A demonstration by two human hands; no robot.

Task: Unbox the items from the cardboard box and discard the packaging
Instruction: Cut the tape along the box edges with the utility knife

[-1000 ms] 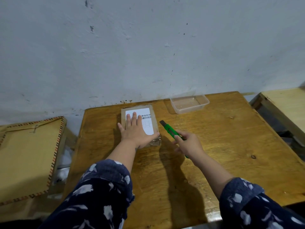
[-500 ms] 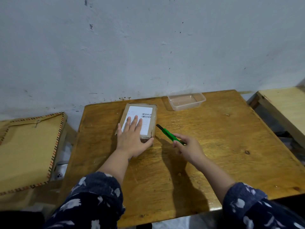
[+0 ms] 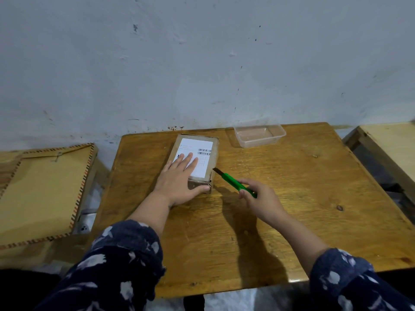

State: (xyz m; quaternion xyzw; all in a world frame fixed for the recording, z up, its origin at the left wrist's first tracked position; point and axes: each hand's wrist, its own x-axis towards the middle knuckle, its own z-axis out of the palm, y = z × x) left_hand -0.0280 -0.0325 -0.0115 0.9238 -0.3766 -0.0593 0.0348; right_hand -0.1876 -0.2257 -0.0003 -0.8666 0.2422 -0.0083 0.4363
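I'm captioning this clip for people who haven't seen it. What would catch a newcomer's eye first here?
Probably the bright green utility knife gripped in the right hand, blade out and aimed at the right side of the cardboard box near the table's far edge. Next, the left hand pressing flat on the box's white shipping label. Behind the box to its right sits a clear plastic container.

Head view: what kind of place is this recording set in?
Probably a plain room in a home or small workshop, not a warehouse: a worn wooden table against a scuffed painted wall, with a flattened carton lying beside it.
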